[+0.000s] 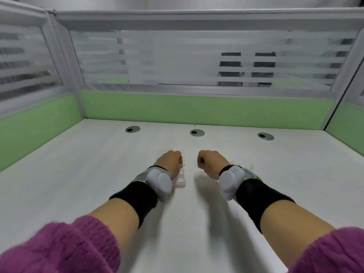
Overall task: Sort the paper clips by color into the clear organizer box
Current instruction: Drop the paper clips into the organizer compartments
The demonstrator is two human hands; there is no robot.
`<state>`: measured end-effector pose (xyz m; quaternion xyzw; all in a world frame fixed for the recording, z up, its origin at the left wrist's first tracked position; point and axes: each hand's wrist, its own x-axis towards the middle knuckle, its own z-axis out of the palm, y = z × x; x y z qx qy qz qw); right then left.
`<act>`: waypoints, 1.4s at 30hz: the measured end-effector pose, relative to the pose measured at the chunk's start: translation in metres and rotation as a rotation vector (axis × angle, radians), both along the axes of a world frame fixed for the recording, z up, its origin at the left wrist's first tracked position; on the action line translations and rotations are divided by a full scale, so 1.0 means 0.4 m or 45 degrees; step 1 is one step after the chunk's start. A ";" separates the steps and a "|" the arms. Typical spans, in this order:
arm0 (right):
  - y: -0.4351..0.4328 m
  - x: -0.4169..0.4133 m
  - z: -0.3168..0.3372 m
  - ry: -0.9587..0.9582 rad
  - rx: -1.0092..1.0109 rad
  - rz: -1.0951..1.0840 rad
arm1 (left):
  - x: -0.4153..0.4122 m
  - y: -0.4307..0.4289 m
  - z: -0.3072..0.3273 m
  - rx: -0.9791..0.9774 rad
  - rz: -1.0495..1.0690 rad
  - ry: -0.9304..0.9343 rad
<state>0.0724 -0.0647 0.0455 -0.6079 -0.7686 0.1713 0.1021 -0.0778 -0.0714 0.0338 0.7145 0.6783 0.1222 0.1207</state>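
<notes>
The clear organizer box [182, 178] lies on the white desk, mostly covered by my left hand [170, 161] and wrist. That hand is curled, and a small thin paper clip [183, 165] sticks out from its fingertips over the box. My right hand [211, 162] hovers to the right of the box with its fingers curled into a fist; nothing shows in it. A yellow paper clip [251, 166] lies on the desk just right of my right wrist. Another faint clip [233, 161] peeks out behind that wrist.
Three round cable grommets [197, 132] sit in a row toward the back of the desk [78, 174]. Green and frosted partition walls [197, 109] close off the desk at the back and on both sides. Grey sensor bands are strapped on both wrists.
</notes>
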 end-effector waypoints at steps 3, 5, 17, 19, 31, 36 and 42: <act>-0.001 -0.021 -0.005 -0.026 -0.012 0.018 | -0.029 -0.005 -0.002 -0.027 0.025 -0.004; 0.001 -0.035 -0.008 -0.038 -0.019 0.031 | -0.045 -0.009 -0.005 -0.040 0.033 0.001; 0.005 -0.076 -0.010 -0.073 -0.016 0.071 | -0.072 -0.009 -0.019 -0.076 0.048 -0.057; 0.004 -0.091 -0.006 -0.068 -0.007 0.083 | -0.077 -0.011 -0.017 -0.064 0.043 -0.069; -0.001 -0.198 -0.015 -0.048 -0.033 0.148 | -0.138 -0.033 -0.007 -0.005 0.106 -0.104; -0.001 -0.212 -0.017 -0.044 -0.047 0.135 | -0.149 -0.035 -0.009 -0.001 0.112 -0.107; 0.000 -0.211 -0.020 -0.041 -0.018 0.140 | -0.145 -0.038 -0.007 -0.001 0.113 -0.116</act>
